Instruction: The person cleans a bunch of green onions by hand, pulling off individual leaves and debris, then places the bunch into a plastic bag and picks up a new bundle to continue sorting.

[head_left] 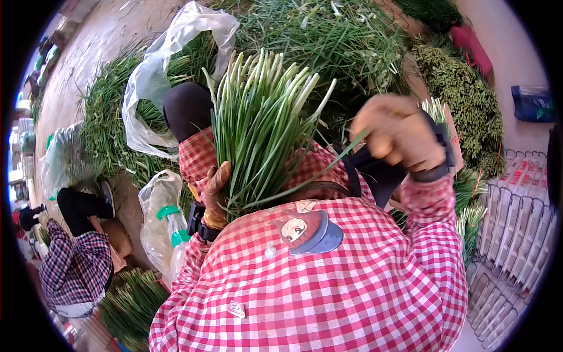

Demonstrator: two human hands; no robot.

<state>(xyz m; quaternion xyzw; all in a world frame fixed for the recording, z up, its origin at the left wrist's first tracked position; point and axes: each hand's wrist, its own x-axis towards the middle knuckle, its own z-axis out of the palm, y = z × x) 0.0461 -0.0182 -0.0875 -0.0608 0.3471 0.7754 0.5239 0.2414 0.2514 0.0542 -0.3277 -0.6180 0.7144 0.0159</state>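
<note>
A thick bunch of green stalks (pixel 252 123) with pale ends pointing up leans against my lap and apron. My left hand (pixel 217 196), in a tan glove, is wrapped round the lower left of the bunch. Off to the right, my right hand (pixel 399 132), also gloved and blurred by motion, is closed with a single green leaf (pixel 346 154) at its fingers. That leaf stretches down and left toward the bunch. Whether anything else is inside the right fist is hidden.
Loose green stalks (pixel 316 35) are heaped in front. Plastic bags (pixel 141 88) lie at the left. Another person in a checked shirt (pixel 76 264) sits at far left, near bundled stalks (pixel 132 305). Leafy green bunches (pixel 460 100) and white plastic crates (pixel 510 226) stand at the right.
</note>
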